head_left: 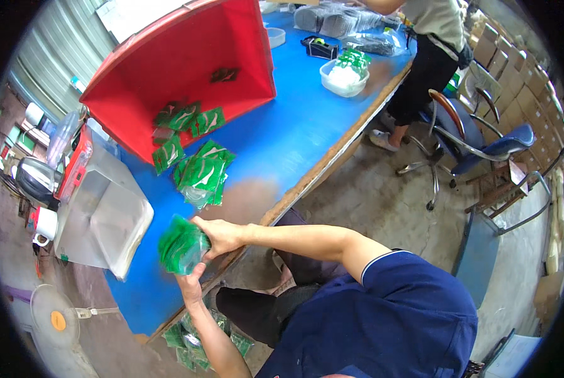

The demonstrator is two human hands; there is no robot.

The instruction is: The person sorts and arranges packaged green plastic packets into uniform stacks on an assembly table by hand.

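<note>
Both my hands are closed around a fanned stack of green-and-clear plastic packets (182,246) above the near edge of the blue table. My right hand (224,237) grips the stack's right side, while my left hand (191,285) holds it from below with the thumb raised along it. Just beyond lies a loose pile of similar green packets (205,173) on the tabletop. More packets (184,118) spill from the mouth of a large red bin (187,60) tipped on its side. Fingers behind the stack are hidden.
A translucent plastic bin (105,214) stands left on the blue table (294,126). Farther back are a white tub (345,79) with packets and a tape dispenser (320,48). Another person (430,57) stands at the far end, near a blue chair (477,129). Bagged packets (197,343) lie below the table.
</note>
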